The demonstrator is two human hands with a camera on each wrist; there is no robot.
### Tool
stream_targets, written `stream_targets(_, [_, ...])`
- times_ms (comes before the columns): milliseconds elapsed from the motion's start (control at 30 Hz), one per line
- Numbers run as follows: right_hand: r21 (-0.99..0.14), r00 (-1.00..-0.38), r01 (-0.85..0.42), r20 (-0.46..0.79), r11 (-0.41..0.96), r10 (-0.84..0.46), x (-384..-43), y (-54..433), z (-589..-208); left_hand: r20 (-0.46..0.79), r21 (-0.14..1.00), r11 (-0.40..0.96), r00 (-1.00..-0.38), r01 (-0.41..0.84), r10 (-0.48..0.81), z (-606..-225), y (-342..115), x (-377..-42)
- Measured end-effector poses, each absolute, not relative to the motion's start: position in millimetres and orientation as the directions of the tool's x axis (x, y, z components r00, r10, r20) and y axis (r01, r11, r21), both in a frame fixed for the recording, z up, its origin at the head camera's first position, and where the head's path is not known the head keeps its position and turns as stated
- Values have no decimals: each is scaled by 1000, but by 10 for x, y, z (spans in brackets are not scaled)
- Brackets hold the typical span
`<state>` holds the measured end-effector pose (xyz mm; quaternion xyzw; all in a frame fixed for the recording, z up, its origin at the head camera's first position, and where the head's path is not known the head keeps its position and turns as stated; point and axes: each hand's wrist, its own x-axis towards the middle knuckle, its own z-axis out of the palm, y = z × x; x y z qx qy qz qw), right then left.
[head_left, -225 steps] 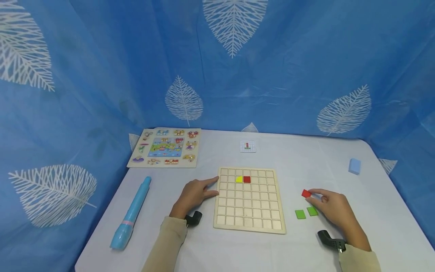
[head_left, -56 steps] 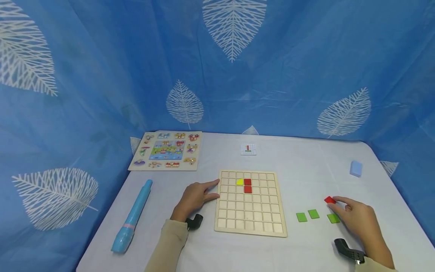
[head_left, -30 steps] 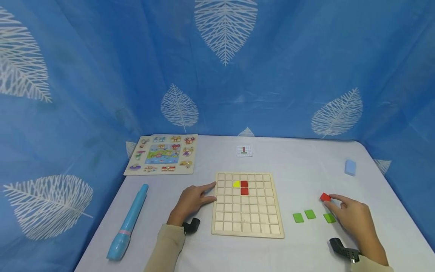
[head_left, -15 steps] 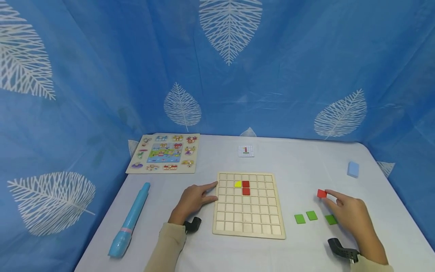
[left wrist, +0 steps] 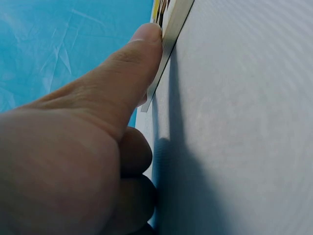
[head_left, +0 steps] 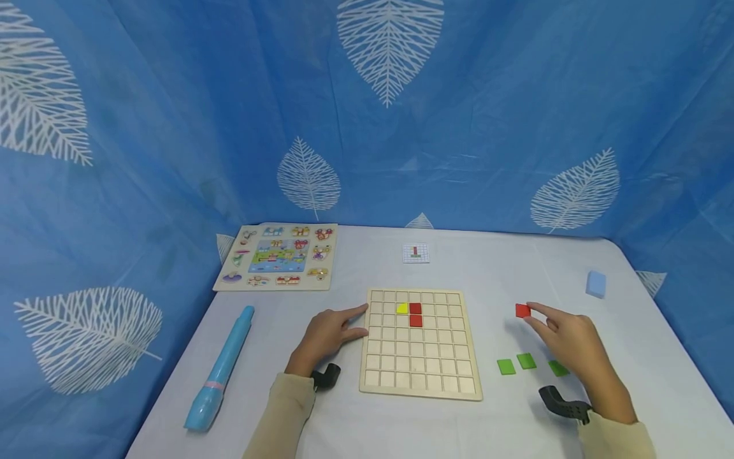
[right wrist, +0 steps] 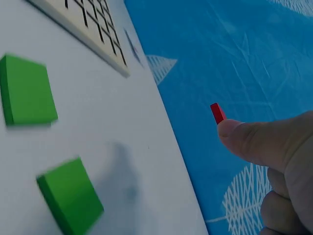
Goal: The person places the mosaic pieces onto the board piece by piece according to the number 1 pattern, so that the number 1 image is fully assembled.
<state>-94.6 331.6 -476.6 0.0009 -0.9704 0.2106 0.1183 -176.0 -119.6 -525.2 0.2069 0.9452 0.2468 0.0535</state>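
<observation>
In the head view, the left hand (head_left: 325,333) touched the wooden grid board (head_left: 425,365) at nine o'clock, thumb and index finger straight; beyond its two-thirty, the right hand (head_left: 566,341) pinched a red square tile (head_left: 521,310). Left wrist: thumb against edge. Right wrist: green tiles (right wrist: 30,93) lay toward eight and nine o'clock.

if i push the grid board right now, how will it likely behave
The grid board looks rigid and straight-edged, so it probably won't flex. Lying flat and low, it should slide rather than tip. The left hand at its edge may steady it.
</observation>
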Motion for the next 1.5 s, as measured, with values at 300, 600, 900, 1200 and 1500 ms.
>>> stream_targets(300, [-419,-984,-79,178,904,-3,-1021,3066,-4747,-6,492,783,-898,381,441,-5267,-1198,-1749])
stream_targets(600, [-422,-987,-135,138,897,-84,-1119,2783,-4733,4,487,788,-903,376,429,-5230,-1215,-1761])
stream_targets(900, [-453,-977,-212,117,866,-178,-1216,2400,-4727,-3,481,794,-904,373,426,-5263,-1214,-1768])
stream_targets(1200, [-453,-958,-288,136,844,-254,-1305,2180,-4760,2,478,792,-902,380,432,-5248,-1208,-1773])
stream_targets(1500, [-473,-939,-338,117,813,-323,-1358,2021,-4852,1,482,790,-902,379,432,-5244,-1208,-1770])
